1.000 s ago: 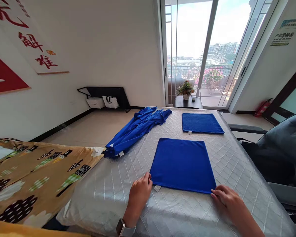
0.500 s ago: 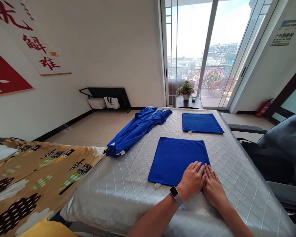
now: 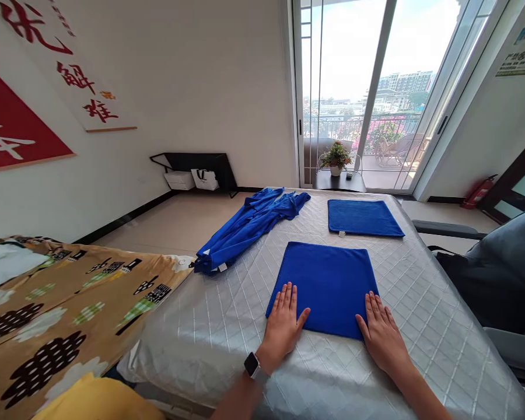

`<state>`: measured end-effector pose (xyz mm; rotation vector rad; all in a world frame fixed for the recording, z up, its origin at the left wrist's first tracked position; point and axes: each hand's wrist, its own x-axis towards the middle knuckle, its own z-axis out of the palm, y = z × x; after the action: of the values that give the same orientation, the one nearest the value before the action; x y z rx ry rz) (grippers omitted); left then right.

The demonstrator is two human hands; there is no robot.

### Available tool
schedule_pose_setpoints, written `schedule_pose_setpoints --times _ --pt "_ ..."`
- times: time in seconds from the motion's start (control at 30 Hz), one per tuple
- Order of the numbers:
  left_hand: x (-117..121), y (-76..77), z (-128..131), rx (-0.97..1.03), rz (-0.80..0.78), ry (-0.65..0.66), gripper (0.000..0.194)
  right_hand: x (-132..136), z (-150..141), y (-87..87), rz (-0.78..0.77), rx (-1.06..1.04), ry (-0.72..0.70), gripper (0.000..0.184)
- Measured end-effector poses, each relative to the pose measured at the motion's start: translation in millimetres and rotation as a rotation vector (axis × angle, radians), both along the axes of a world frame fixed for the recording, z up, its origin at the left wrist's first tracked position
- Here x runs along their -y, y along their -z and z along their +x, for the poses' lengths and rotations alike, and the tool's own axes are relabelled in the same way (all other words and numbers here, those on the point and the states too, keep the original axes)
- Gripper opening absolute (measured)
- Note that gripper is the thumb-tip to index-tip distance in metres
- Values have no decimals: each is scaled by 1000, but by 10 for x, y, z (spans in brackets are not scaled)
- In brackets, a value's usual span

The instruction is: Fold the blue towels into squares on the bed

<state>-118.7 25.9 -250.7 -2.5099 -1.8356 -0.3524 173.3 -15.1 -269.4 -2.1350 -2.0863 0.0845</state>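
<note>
A blue cloth [image 3: 328, 286], folded into a flat square, lies on the silver quilted bed cover [image 3: 227, 326]. My left hand [image 3: 284, 324] rests flat on its near left corner, fingers stretched out and thumb apart; a watch is on that wrist. On the near right corner lies my right hand [image 3: 380, 329], also flat with the thumb spread. Neither hand grips anything. Farther back is a second folded blue cloth [image 3: 365, 218] with a small white tag at its near edge. To the left, several loose blue cloths [image 3: 249, 230] lie in a long crumpled heap.
A bed with a brown patterned sheet [image 3: 91, 291] adjoins on the left. A grey padded chair [image 3: 503, 262] stands close on the right. Beyond the far edge is a small table [image 3: 339, 182] with a potted plant [image 3: 336, 156], before glass sliding doors.
My left hand has moved left from beside my right hand to the cloth's near left corner. My right hand stays at the right corner, its thumb now spread. The view has shifted slightly.
</note>
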Motion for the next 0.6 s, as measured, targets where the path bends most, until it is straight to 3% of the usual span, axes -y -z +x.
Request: schedule_pose_setpoints --times 0.1,0.2,0.4,0.5,0.6 --pt "68 85 -289 -3 43 -99 80 4 3 -24 -37 6 5 79" --pt "161 118 -382 -1 51 -118 80 -53 27 -126 -97 26 17 79" --pt "268 40 -460 -40 -5 -141 77 -495 41 -464 -66 57 26 77" --pt "193 -74 -536 -71 -23 -169 73 -727 0 -442 -53 93 51 75" --pt "29 -261 -378 -54 20 -97 66 -841 -26 -291 -48 111 83 73"
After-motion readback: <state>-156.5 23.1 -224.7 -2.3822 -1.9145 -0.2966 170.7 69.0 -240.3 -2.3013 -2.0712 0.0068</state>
